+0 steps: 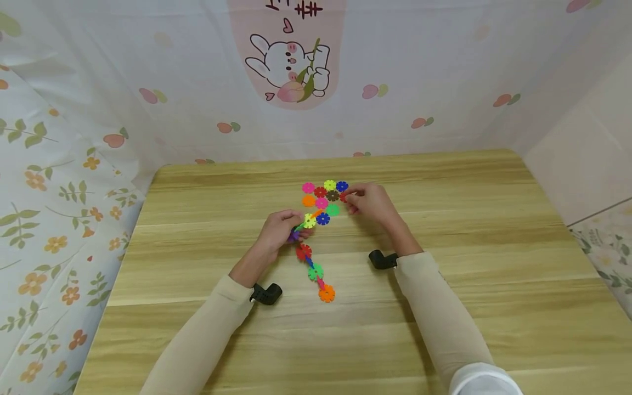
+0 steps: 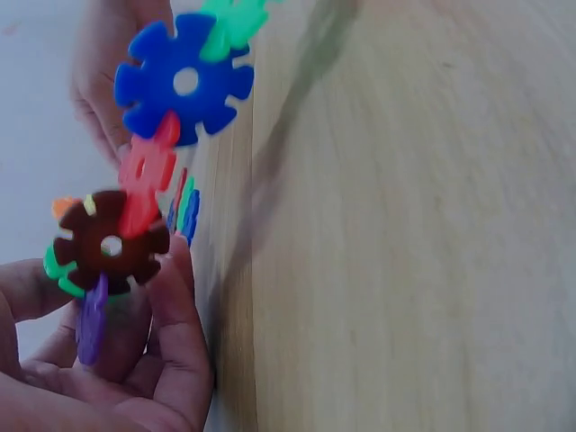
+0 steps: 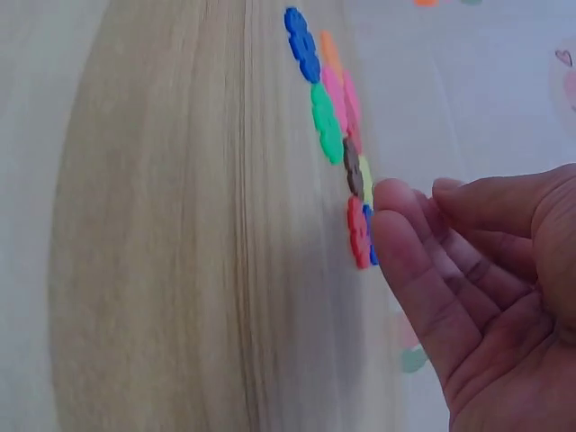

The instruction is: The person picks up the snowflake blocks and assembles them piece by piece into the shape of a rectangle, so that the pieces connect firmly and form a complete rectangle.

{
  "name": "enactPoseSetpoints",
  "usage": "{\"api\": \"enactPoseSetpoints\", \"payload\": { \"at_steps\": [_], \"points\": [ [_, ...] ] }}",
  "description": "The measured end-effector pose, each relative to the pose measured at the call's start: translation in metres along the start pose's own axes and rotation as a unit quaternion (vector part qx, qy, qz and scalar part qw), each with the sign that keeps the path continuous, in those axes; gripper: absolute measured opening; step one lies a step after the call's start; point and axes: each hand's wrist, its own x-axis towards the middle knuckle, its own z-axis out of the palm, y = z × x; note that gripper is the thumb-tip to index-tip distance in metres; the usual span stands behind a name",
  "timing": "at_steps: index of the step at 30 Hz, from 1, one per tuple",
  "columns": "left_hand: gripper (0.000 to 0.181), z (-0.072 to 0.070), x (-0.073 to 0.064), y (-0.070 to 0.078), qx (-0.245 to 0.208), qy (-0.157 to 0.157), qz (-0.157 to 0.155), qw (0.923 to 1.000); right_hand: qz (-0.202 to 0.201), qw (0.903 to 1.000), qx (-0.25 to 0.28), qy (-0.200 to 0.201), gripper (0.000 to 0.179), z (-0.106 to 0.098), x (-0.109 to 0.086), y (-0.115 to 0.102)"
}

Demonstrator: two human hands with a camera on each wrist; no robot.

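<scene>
In the head view my left hand [image 1: 276, 235] grips a chain of slotted plastic discs [image 1: 316, 272] by its upper end. The chain slants down toward me and finishes in an orange disc [image 1: 326, 294]. The left wrist view shows a brown disc [image 2: 76, 241] and a purple disc [image 2: 91, 328] at the fingers, with a blue disc [image 2: 148, 99] farther along. My right hand [image 1: 373, 206] reaches to the right side of the loose discs, thumb near the fingertips. Beside those fingers lies a red disc [image 3: 358, 236]; the right wrist view shows nothing between them.
Loose discs in several colours, among them a pink disc [image 1: 308, 188], a green disc [image 1: 333, 210] and a blue disc [image 1: 323, 218], lie flat around the table's far middle. The wooden table [image 1: 484, 236] meets a printed cloth [image 1: 434, 71] behind. Black wrist cameras hang under both forearms.
</scene>
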Motion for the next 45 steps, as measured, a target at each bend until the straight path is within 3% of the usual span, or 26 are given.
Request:
{"api": "enactPoseSetpoints", "payload": {
  "at_steps": [6, 14, 22, 26, 32, 36, 45],
  "points": [
    [0.022, -0.002, -0.002, -0.001, 0.005, -0.005, 0.004, 1.0000, 0.044, 0.9989, 0.016, -0.001, 0.028, -0.004, 0.006, 0.005],
    [0.021, -0.007, -0.004, -0.004, 0.030, -0.007, 0.015, 0.9994, 0.051, 0.9986, 0.007, 0.010, 0.034, 0.001, 0.012, 0.009],
    [0.020, -0.013, -0.003, -0.007, 0.010, -0.014, 0.009, 0.9998, 0.031, 0.9924, -0.114, 0.035, 0.042, 0.010, 0.012, 0.004],
    [0.018, -0.014, -0.002, -0.007, -0.005, -0.016, 0.004, 0.9998, 0.036, 0.9900, -0.132, 0.036, 0.036, 0.012, 0.013, 0.003],
    [0.017, -0.014, -0.001, -0.007, 0.013, -0.009, 0.004, 0.9999, 0.082, 0.9915, -0.100, 0.011, 0.024, 0.008, 0.017, 0.004],
    [0.016, -0.014, 0.000, -0.008, 0.010, -0.025, 0.008, 0.9996, 0.101, 0.9914, -0.083, -0.005, 0.021, 0.003, 0.017, 0.006],
    [0.016, -0.016, 0.003, -0.013, 0.028, -0.037, 0.039, 0.9981, 0.095, 0.9944, 0.005, -0.046, 0.016, -0.005, 0.010, 0.006]
  ]
}}
